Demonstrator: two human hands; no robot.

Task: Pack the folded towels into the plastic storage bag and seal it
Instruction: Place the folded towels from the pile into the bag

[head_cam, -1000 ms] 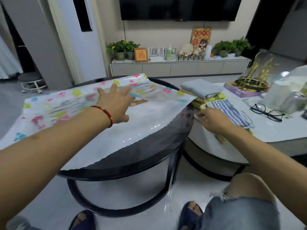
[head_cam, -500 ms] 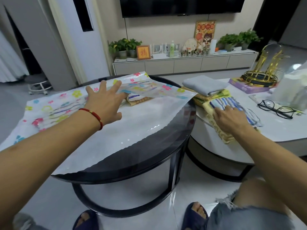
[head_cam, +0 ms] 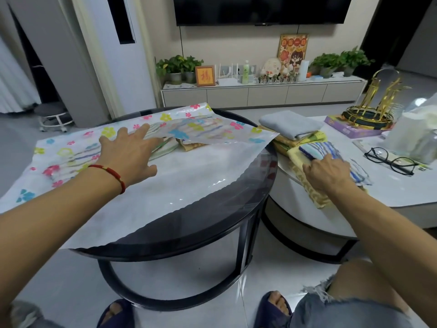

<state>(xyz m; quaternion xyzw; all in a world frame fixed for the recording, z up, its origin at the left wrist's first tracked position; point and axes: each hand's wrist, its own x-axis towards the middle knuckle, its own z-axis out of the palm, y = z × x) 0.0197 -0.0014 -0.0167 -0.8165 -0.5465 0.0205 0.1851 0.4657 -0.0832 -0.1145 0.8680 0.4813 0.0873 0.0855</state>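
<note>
A large plastic storage bag (head_cam: 189, 176), flower-printed on top and white beneath, lies across the round dark table (head_cam: 212, 233). Its mouth flap is raised on the right, and folded towels (head_cam: 189, 145) show inside. My left hand (head_cam: 127, 155) lies flat on the bag with fingers spread, beside the flap. On the white table (head_cam: 402, 192) to the right, my right hand (head_cam: 328, 171) grips a blue-striped towel (head_cam: 316, 147) that lies on a yellow patterned towel (head_cam: 316, 197). Behind them a grey towel (head_cam: 288, 123) tops a stack of folded yellow and green ones (head_cam: 288, 142).
On the white table are black glasses (head_cam: 390, 159), a purple box (head_cam: 350, 130), a gold ornament (head_cam: 373, 105) and a white wrapped bundle (head_cam: 416, 136). The two tables touch edge to edge. My knee and slippers are below, and a TV cabinet stands far behind.
My right hand has slid up from the near edge of the striped towel and closed on it. The bag's flap stands higher, showing more of the towels inside. My left hand stays on the bag.
</note>
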